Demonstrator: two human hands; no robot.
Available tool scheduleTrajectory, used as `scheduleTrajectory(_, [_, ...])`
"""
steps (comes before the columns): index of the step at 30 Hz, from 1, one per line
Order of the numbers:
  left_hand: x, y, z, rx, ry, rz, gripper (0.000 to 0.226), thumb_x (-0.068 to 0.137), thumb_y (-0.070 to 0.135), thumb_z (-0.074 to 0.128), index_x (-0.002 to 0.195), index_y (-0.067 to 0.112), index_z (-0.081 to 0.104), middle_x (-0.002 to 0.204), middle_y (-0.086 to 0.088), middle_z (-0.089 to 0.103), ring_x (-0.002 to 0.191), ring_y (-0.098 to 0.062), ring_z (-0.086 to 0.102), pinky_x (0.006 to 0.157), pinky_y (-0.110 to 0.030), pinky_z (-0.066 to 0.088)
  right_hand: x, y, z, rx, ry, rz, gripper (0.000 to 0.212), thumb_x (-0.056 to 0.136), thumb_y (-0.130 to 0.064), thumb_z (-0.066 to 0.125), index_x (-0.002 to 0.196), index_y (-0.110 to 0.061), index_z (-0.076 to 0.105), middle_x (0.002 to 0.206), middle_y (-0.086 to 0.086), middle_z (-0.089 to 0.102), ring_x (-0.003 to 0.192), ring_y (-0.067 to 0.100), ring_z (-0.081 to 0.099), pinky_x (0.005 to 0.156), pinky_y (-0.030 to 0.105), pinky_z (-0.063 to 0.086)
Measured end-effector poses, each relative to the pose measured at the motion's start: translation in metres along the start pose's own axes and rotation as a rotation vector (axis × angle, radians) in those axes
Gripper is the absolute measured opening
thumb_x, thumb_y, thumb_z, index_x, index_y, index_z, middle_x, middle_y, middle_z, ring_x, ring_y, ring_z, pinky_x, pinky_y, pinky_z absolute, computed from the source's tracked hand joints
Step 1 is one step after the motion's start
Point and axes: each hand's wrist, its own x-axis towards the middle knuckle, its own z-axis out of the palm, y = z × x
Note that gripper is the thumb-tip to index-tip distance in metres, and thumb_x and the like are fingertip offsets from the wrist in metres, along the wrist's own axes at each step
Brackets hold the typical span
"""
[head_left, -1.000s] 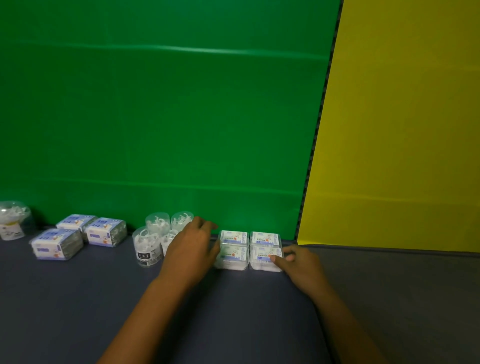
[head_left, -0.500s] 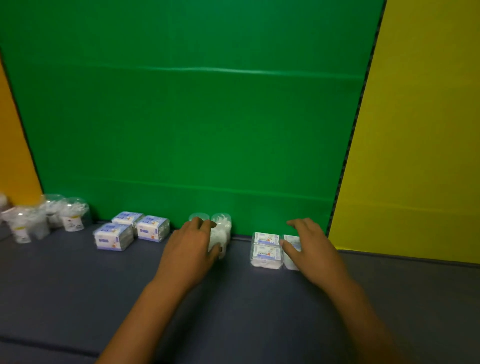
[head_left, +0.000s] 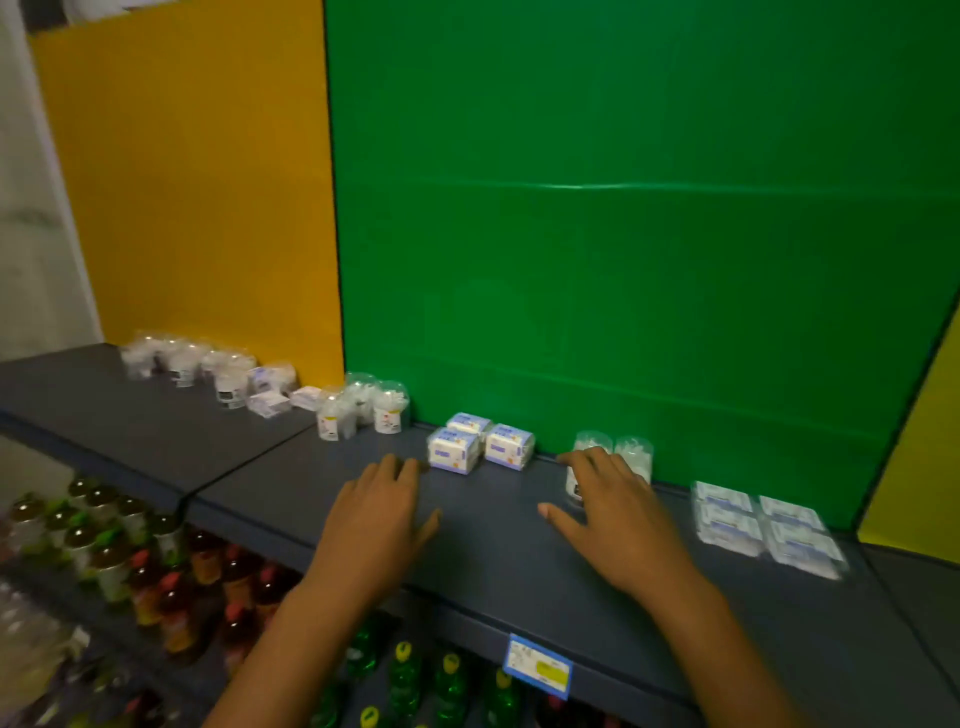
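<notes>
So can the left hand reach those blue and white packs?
Probably yes. The left hand is open over the shelf, fingertips just short of the nearest pack, with nothing between them.

We log a left hand (head_left: 376, 525) and a right hand (head_left: 618, 525), both bare, backs and knuckles showing. Wrists bare too. Left forearm (head_left: 291, 649) and right forearm (head_left: 727, 649) are bare all the way to the bottom edge of the view (that is as far as we can see). We note a short nail on the right thumb (head_left: 544, 512). Edges slightly blurred; finer marks we cannot tell.
</notes>
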Motion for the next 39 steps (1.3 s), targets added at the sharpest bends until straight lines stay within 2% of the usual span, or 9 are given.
scheduleTrajectory(5, [-0.045,-0.073,-0.033,0.036,0.030,-0.106,0.056,0.092,0.051,0.048,0.140,0.024,0.037,0.130,0.000,0.046,0.118,-0.021,0.046,0.094,-0.035,0.043,0.014,-0.084,0.017,0.079,-0.021,-0.098,0.062,0.094,-0.060,0.044,0.143,-0.024,0.035,0.142,-0.001,0.041,0.132,0.021,0.038,0.107,0.038,0.037])
scheduleTrajectory(9, [-0.078,-0.120,-0.052,0.055,0.039,-0.191,0.055,0.090,0.052,0.048,0.137,0.025,0.038,0.128,0.002,0.046,0.118,-0.020,0.047,0.092,-0.034,0.044,0.023,-0.143,0.030,0.143,-0.048,-0.178,0.059,0.094,-0.060,0.044,0.141,-0.026,0.035,0.140,-0.003,0.041,0.130,0.019,0.038,0.106,0.036,0.037])
scheduleTrajectory(16, [-0.112,-0.184,-0.080,0.127,0.113,-0.341,0.042,0.089,0.047,0.052,0.124,0.023,0.048,0.110,0.002,0.051,0.095,-0.019,0.055,0.076,-0.033,0.048,0.055,-0.219,0.048,0.211,-0.057,-0.304,0.056,0.095,-0.061,0.042,0.139,-0.027,0.036,0.135,-0.006,0.042,0.124,0.017,0.041,0.100,0.035,0.040])
scheduleTrajectory(20, [-0.118,-0.221,-0.085,0.199,0.089,-0.428,0.046,0.090,0.050,0.050,0.126,0.023,0.046,0.117,0.001,0.051,0.104,-0.019,0.053,0.081,-0.031,0.048,0.081,-0.254,0.066,0.224,-0.052,-0.368,0.056,0.094,-0.062,0.041,0.138,-0.027,0.037,0.135,-0.005,0.043,0.125,0.017,0.041,0.102,0.035,0.040])
scheduleTrajectory(26, [-0.100,-0.274,-0.080,0.258,0.095,-0.474,0.046,0.090,0.052,0.048,0.126,0.023,0.047,0.119,0.001,0.051,0.107,-0.020,0.052,0.085,-0.031,0.048,0.127,-0.292,0.102,0.222,-0.054,-0.407,0.058,0.094,-0.062,0.041,0.139,-0.026,0.037,0.136,-0.006,0.042,0.127,0.016,0.039,0.101,0.032,0.038])
scheduleTrajectory(31, [-0.066,-0.329,-0.078,0.304,0.060,-0.516,0.048,0.091,0.052,0.047,0.130,0.024,0.044,0.127,0.002,0.050,0.115,-0.019,0.049,0.090,-0.031,0.045,0.184,-0.327,0.133,0.202,-0.085,-0.429,0.064,0.093,-0.066,0.040,0.141,-0.025,0.036,0.140,-0.004,0.042,0.129,0.019,0.040,0.099,0.035,0.041])
scheduleTrajectory(39, [0.005,-0.411,-0.079,0.262,0.090,-0.508,0.051,0.091,0.052,0.047,0.136,0.028,0.039,0.129,0.004,0.048,0.115,-0.016,0.050,0.089,-0.030,0.047,0.275,-0.368,0.176,0.243,-0.050,-0.360,0.064,0.091,-0.066,0.041,0.140,-0.026,0.035,0.143,-0.004,0.040,0.133,0.019,0.038,0.099,0.035,0.039])
